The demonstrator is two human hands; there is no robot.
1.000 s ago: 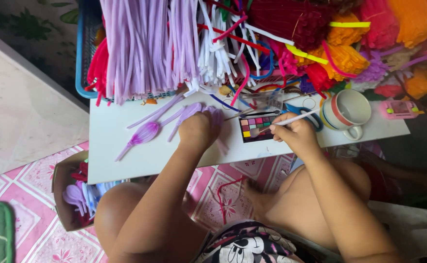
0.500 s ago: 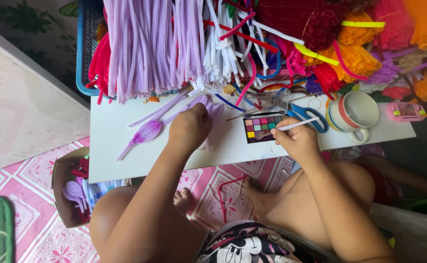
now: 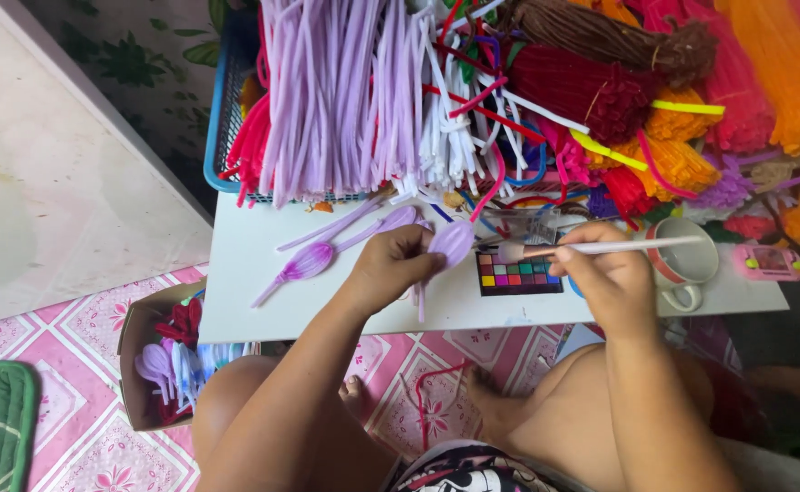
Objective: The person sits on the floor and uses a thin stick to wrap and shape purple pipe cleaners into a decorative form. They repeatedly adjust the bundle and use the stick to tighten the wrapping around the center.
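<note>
**Brush tip at a lilac petal, over the small white table**

A lilac petal (image 3: pixel 452 244), a loop on a thin stem, sits just left of the frame's centre, held up over the white table (image 3: pixel 254 301). The left hand (image 3: pixel 391 269) has its fingers curled tight around the stem below the loop, thumb pressed in. The right hand (image 3: pixel 611 282), right of centre, is closed around the white handle of a make-up brush (image 3: pixel 600 247), which lies nearly level and points left; its soft head sits just beside the petal's right edge, and whether it touches cannot be told.

Directly below the brush, between the two hands, a dark colour palette (image 3: pixel 519 272) with rows of small bright squares lies flat on the table. Just right of the right hand stands a white mug (image 3: pixel 691 264) with a red band, and further right a small pink gadget (image 3: pixel 768 261). To the left of the left hand another lilac petal piece (image 3: pixel 304 265) lies on the table.

Along the top of the frame, bundles of pipe cleaners (image 3: pixel 345 91) in lilac, white, red, brown and orange overhang the table's far edge, the lilac ones spilling from a blue basket (image 3: pixel 220 137). At lower left, on the pink tiled floor, a cardboard box (image 3: pixel 137 364) holds more finished petal pieces.
</note>
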